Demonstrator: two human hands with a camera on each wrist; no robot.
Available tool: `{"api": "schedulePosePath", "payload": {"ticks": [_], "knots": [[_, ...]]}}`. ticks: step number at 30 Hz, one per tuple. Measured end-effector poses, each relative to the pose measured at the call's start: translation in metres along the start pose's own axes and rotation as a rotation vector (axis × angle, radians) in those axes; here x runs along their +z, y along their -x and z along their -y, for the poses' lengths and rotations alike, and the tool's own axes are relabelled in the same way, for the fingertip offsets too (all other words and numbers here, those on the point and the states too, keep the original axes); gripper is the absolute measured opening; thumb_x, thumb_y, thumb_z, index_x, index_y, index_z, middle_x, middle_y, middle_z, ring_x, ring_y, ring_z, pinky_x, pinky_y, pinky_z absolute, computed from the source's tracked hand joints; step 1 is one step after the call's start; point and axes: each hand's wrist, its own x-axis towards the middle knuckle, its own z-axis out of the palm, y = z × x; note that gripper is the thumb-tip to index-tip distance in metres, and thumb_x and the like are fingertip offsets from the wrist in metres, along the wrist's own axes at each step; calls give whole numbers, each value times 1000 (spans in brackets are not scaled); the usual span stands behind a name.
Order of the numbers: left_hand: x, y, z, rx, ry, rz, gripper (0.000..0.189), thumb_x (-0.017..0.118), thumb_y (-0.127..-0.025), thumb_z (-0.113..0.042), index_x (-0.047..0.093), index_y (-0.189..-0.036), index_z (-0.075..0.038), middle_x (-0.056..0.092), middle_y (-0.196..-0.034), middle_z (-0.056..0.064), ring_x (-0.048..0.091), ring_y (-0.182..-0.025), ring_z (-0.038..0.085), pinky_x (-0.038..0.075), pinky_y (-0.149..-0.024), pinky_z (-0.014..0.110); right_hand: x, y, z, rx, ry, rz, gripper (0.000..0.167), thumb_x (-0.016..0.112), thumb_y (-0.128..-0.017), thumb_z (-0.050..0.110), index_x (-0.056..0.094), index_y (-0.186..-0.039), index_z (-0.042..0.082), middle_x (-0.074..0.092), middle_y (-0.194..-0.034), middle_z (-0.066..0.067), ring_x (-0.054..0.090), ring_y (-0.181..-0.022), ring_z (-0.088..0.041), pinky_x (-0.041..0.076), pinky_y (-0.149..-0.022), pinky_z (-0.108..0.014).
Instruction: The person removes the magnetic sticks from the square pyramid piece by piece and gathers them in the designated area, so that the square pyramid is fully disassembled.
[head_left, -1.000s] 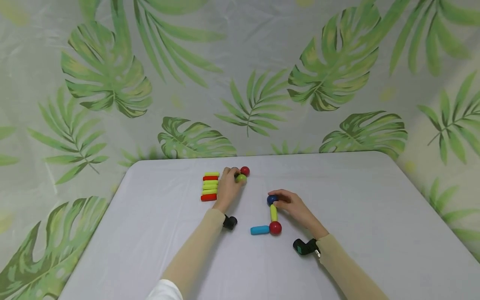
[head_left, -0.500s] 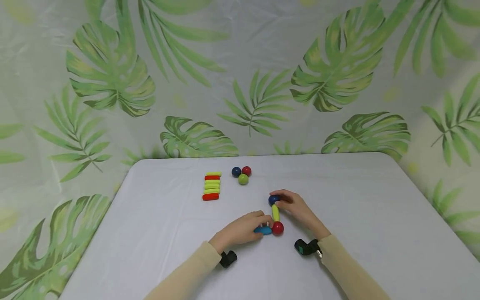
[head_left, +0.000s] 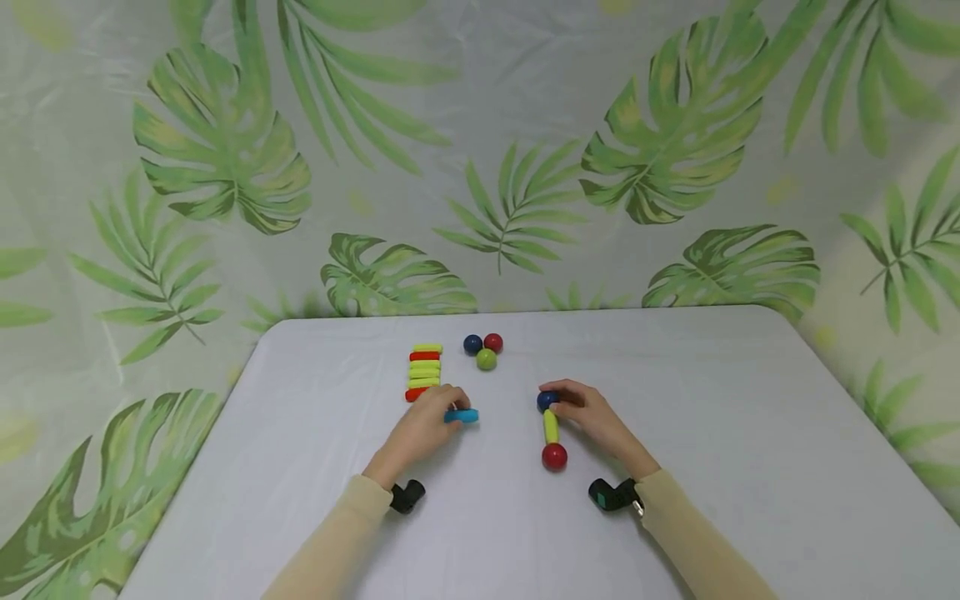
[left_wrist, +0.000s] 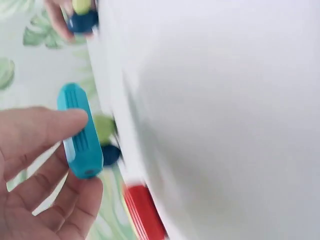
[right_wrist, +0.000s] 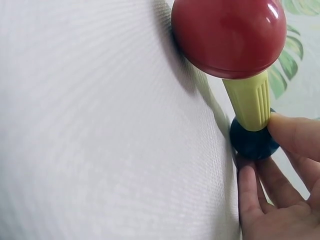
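Note:
My left hand (head_left: 422,427) pinches a blue rod (left_wrist: 80,130) with grooved sides, thumb on one face and fingers behind it, held near the row of rods. My right hand (head_left: 597,419) grips a dark blue ball (right_wrist: 254,139) between thumb and fingers. From that ball a yellow-green rod (right_wrist: 250,100) runs to a red ball (right_wrist: 230,35), the three in one line on the table. In the head view the red ball is at the near end.
Left of centre lies a row of several yellow-green rods (head_left: 424,365) and red rods (head_left: 424,356). Behind, a dark blue ball (head_left: 472,344), a red ball (head_left: 493,342) and a green ball (head_left: 487,359) sit together. A white cloth covers the table (head_left: 712,400); a leaf-print curtain (head_left: 525,150) hangs behind.
My left hand came from the loose balls to the blue rod beside the near red ball, took hold of it, and carried it left and away from me. My right hand kept its place.

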Motion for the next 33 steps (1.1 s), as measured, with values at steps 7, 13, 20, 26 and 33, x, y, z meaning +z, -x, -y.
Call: {"api": "schedulePosePath", "payload": {"ticks": [7,13,20,26,33], "knots": [[-21,4,34,-141,-148,-124,15,70,-79,6,64,-89,-4,58,-89,5,52,-86,23,48,-78,36,2,-2,1,-3,6,-2,33,57,-95,9,57,-127,3,53,-132,-17,49,-120,-33,38,-102,-48],[-18,1,40,-165,-228,-140,18,71,-77,8,63,-86,-5,52,-86,6,49,-81,24,49,-69,35,2,-1,4,3,29,-11,32,58,-94,7,58,-126,4,54,-130,-17,51,-117,-33,41,-99,-47],[-17,1,33,-95,-203,-189,22,76,-79,-1,60,-93,-7,49,-92,7,46,-85,25,46,-73,36,1,5,5,26,197,-96,27,67,-89,11,63,-115,5,61,-114,-13,57,-101,-29,48,-88,-43],[-1,-2,5,94,100,67,28,68,-90,-19,57,-114,-8,53,-109,7,51,-102,24,47,-87,37,2,15,11,81,309,-139,29,73,-86,26,61,-102,6,60,-97,-6,53,-89,-22,46,-76,-35],[29,-12,-19,155,46,255,35,72,-87,-24,55,-116,-18,51,-106,-4,49,-99,14,47,-86,25,-2,24,8,-2,241,7,26,69,-89,19,61,-111,8,62,-109,-6,57,-92,-22,47,-79,-37]]}}
